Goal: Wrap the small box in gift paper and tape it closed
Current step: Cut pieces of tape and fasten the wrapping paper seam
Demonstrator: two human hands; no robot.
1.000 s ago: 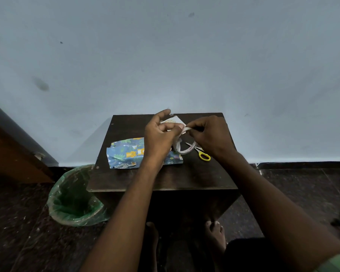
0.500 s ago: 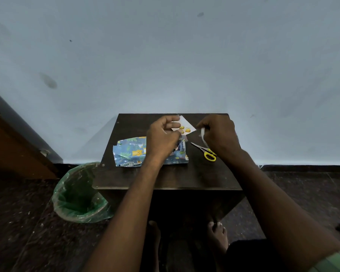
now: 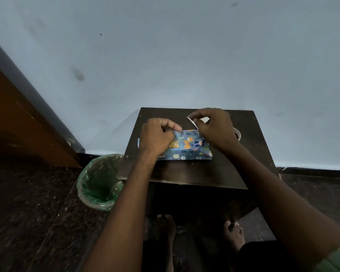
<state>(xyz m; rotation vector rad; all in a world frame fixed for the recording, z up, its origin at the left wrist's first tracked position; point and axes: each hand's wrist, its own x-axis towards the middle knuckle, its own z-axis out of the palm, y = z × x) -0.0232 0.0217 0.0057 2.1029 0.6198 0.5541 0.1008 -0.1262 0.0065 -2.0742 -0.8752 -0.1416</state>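
Blue cartoon-print gift paper point(image 3: 188, 149) lies folded flat around the small box, which is hidden, in the middle of the dark table point(image 3: 200, 173). My left hand point(image 3: 157, 138) sits on the paper's left part, its curled fingers pinching the top edge. My right hand point(image 3: 214, 128) hovers over the paper's upper right corner and pinches a short whitish strip of tape point(image 3: 192, 122) between thumb and fingers. A bit of white paper point(image 3: 205, 120) shows under that hand. The tape roll point(image 3: 237, 134) peeks out behind my right wrist.
A green-lined waste bin point(image 3: 98, 183) stands on the floor left of the table. A wooden door point(image 3: 18, 134) is at the far left, and a pale wall rises right behind the table. My bare feet point(image 3: 234, 234) are under the table's front edge.
The tape roll went from my hands to the table at the right. My left hand dropped onto the paper, and my right hand carried a tape strip over to it. The scissors are now hidden.
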